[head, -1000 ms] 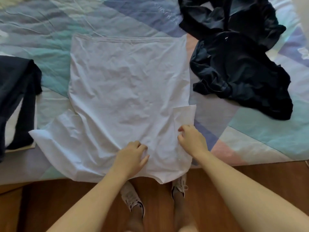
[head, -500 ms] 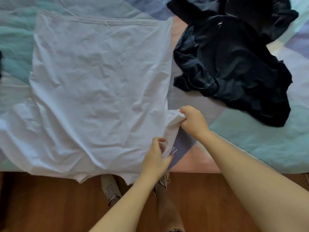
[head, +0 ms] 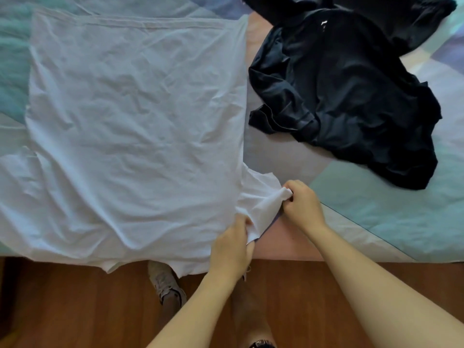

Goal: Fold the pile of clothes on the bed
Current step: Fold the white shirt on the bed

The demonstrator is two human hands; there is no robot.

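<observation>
A white T-shirt (head: 130, 116) lies spread flat on the bed, its hem at the far side and its shoulders at the near edge, partly hanging over it. My right hand (head: 302, 203) pinches the end of the shirt's right sleeve (head: 263, 197), which is bunched and pulled out to the right. My left hand (head: 232, 247) grips the cloth where that sleeve joins the body. A heap of dark navy clothes (head: 351, 84) lies crumpled at the upper right, apart from the shirt.
The bed cover (head: 376, 222) is a patchwork of teal, lilac and pink panels. Below the bed's near edge runs a brown wooden floor (head: 75, 310), where my shoes (head: 165, 285) stand.
The sleeve, first folded flat onto the shirt, has been lifted and pulled out to the right by my right hand. My left hand moved right to the armpit seam. The view shifted right.
</observation>
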